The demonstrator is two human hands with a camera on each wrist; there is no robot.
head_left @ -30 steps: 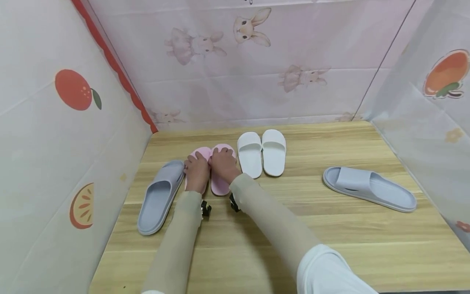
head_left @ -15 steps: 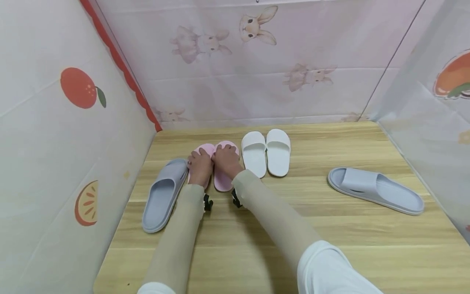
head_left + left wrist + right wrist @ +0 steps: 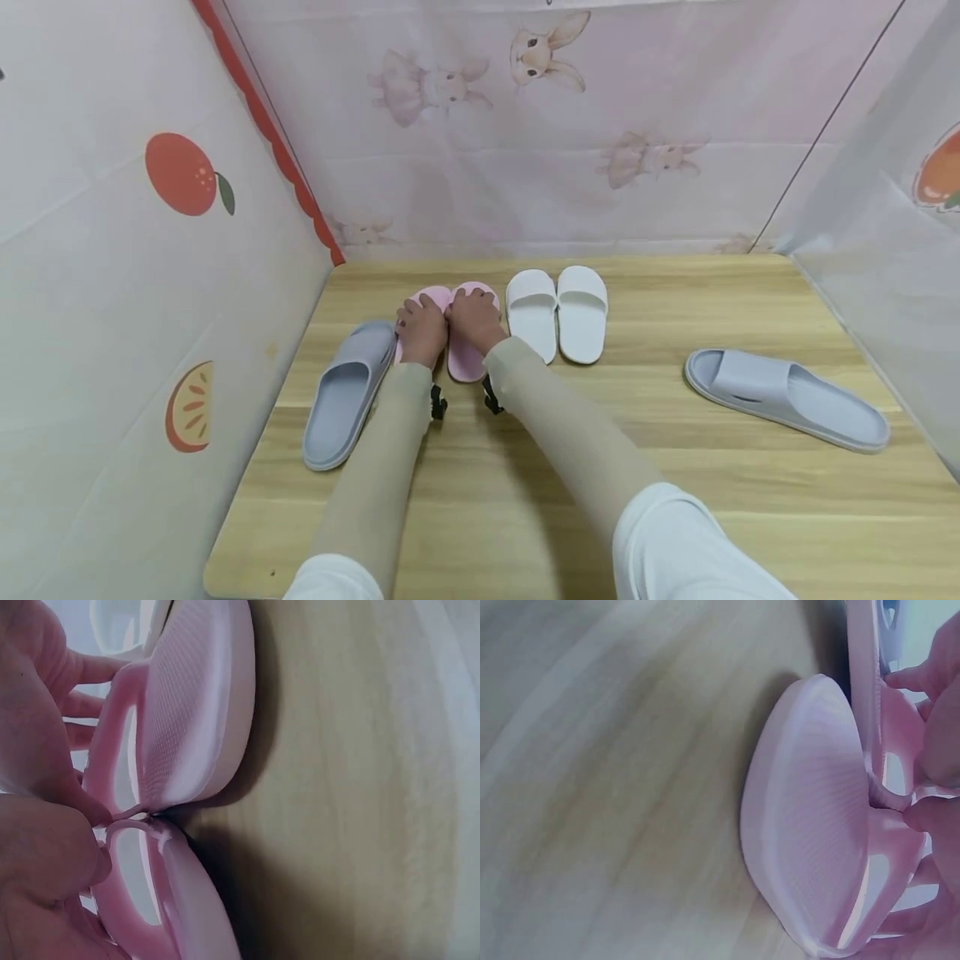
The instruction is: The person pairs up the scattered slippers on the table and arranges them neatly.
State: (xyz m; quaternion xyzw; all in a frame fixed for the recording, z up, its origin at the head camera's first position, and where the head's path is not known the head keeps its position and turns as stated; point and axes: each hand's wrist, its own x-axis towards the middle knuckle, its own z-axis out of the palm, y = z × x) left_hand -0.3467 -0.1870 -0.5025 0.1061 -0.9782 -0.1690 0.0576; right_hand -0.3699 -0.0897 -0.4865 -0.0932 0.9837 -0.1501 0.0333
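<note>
A pair of pink slippers stands side by side, inner edges touching, toes toward the back wall. My left hand (image 3: 422, 332) grips the left pink slipper (image 3: 195, 697) across its strap, thumb on the inner edge and fingers at the outer edge. The right pink slipper (image 3: 467, 362) is held the same way by my right hand (image 3: 476, 319), whose thumb lies close to the left one. Both straps are largely covered by the hands in the head view. Just right of them sits a pair of white slippers (image 3: 582, 321), also side by side.
One grey slipper (image 3: 341, 408) lies slanted beside the left pink slipper. Another grey slipper (image 3: 802, 400) lies nearly sideways at the right of the wooden board (image 3: 585, 533). Printed cloth walls (image 3: 450, 200) enclose the back and both sides.
Both hands have moved the pink slippers a little forward, so their toes are nearer in line with the white pair. The head view has shifted slightly left. Other slippers stay put.
</note>
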